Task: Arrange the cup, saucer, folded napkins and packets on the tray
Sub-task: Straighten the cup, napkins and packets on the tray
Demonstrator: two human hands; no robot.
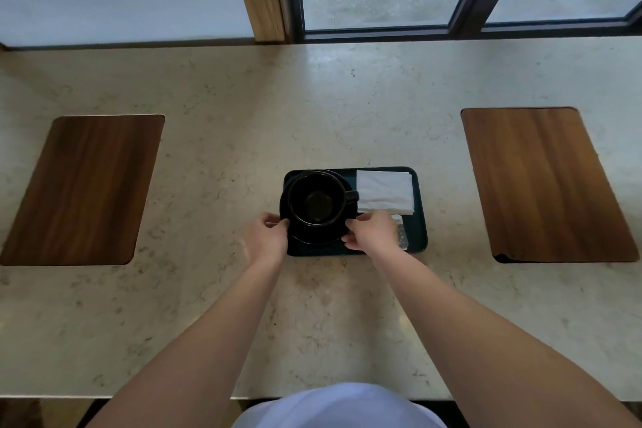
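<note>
A dark tray (419, 219) lies on the stone counter in front of me. On its left half stands a black saucer (318, 236) with an empty black cup (318, 198) on it, handle pointing right. My left hand (265, 236) pinches the saucer's left rim. Gripping the saucer's right rim is my right hand (371, 231). White folded napkins (385, 191) lie at the tray's back right. In front of them a pale packet (401, 233) shows partly behind my right hand.
Two wooden placemat insets sit in the counter, one far left (83, 189) and one far right (542, 184). A window frame and wooden post rise along the counter's back edge. The counter's front edge is close to my body.
</note>
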